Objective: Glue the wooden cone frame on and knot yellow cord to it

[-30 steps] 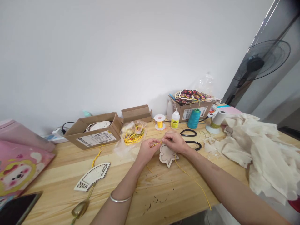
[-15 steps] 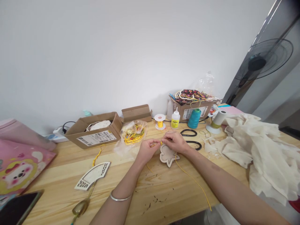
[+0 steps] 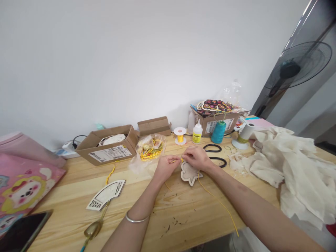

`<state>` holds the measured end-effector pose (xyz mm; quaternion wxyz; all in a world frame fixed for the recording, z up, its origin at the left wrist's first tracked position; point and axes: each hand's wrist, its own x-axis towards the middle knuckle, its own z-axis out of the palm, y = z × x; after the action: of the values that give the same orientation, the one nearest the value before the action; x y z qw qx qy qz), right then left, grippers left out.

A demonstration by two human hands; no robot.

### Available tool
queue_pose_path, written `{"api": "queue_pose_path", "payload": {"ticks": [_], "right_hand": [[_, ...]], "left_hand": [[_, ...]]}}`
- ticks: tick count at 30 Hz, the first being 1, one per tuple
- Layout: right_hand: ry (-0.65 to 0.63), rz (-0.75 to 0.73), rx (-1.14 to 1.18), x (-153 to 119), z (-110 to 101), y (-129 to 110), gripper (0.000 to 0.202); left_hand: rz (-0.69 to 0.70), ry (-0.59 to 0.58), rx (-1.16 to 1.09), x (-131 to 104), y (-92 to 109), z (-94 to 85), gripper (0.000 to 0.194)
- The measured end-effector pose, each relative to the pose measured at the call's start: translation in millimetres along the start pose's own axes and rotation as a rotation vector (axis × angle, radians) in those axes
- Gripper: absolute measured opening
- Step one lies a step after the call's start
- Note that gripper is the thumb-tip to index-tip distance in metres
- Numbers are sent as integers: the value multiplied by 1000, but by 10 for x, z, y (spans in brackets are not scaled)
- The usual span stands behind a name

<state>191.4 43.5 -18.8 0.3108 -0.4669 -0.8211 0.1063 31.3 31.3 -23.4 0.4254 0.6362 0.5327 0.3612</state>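
My left hand (image 3: 168, 167) pinches yellow cord near the middle of the table. Right beside it, my right hand (image 3: 194, 157) is closed on the same cord, where a small yellow knot shows between the fingertips. Just under my right hand lies a pale wooden flower-shaped piece (image 3: 189, 174), partly covered by the fingers. A long yellow cord (image 3: 219, 198) trails from it over the wood towards the front edge. Black-handled scissors (image 3: 219, 162) lie to the right, their blades hidden behind my right hand and forearm.
A fan-shaped wooden piece (image 3: 107, 194) with yellow cord lies left. Behind stand a cardboard box (image 3: 109, 154), a bag of yellow cords (image 3: 150, 149), a yellow spool (image 3: 180, 136), a glue bottle (image 3: 197, 133) and a teal thread cone (image 3: 218, 133). Cream cloth (image 3: 296, 168) is heaped right.
The whole view has shifted slightly, so things sit a little further right. Both hands keep their pinch on the cord, with barely any movement of the fingers.
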Motion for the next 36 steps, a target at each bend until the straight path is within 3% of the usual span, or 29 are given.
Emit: {"api": "queue_pose_path", "payload": {"ticks": [11,16,20,24,30,33,36], "right_hand": [[-67,104,145,-12,-74,18,18],[-142,355,550,7,-132,9,26],[-217,465,971,9,-171,1,25],[-277,521,1123,0,-194,-11,30],[-307,472,907,-7,-113,-66,42],[-293,410,656,-21,-17,-76,43],[-178,251,307,-36,43,-79,36]], "left_hand": [[1,-16,-26,-9,5,-6,23],[-8,-3,2,-16,7,-19,22],[33,4,1,-17,9,-24,20],[33,-11,11,-10,3,-21,21],[34,-10,-37,-9,-9,-20,22],[61,-11,-13,-8,-11,-32,21],[105,-38,-4,-12,7,-46,21]]}}
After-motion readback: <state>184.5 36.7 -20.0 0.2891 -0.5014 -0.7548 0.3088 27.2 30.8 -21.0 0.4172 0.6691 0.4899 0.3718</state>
